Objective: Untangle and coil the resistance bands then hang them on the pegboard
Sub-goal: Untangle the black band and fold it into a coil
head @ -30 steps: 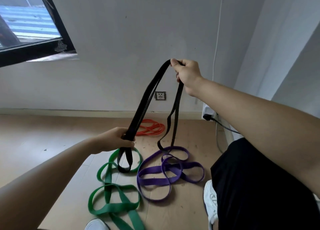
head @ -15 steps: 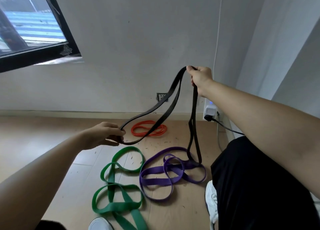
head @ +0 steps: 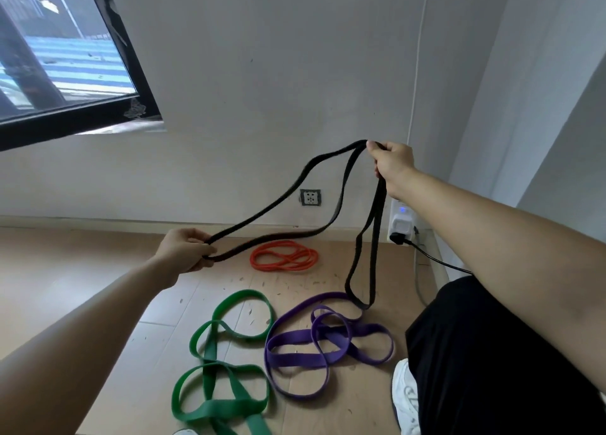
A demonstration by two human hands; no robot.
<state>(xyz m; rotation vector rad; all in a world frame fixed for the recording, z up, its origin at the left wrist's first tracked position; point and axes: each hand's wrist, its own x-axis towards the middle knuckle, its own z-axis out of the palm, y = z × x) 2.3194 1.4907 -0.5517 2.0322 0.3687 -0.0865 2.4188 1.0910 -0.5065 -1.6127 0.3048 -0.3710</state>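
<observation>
Wood floor (head: 65, 287) has a twisted green rubber band (head: 210, 349), cut off below. Left hand (head: 183, 249) and right hand (head: 392, 162) both pinch a sagging black rubber band (head: 376, 224).

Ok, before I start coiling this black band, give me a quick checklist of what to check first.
1. Both hands grip the black band: ok. The left hand pinches one end and the right hand holds the top.
2. Black band clear of the purple band: cannot tell. Its hanging loop ends right over the purple one.
3. Black band coiled: not ok. It hangs in long open loops.
4. Green band and orange band dealt with: not ok. Both lie on the floor, and the green one is twisted.
5. Pegboard located: cannot tell. None is in view.
</observation>
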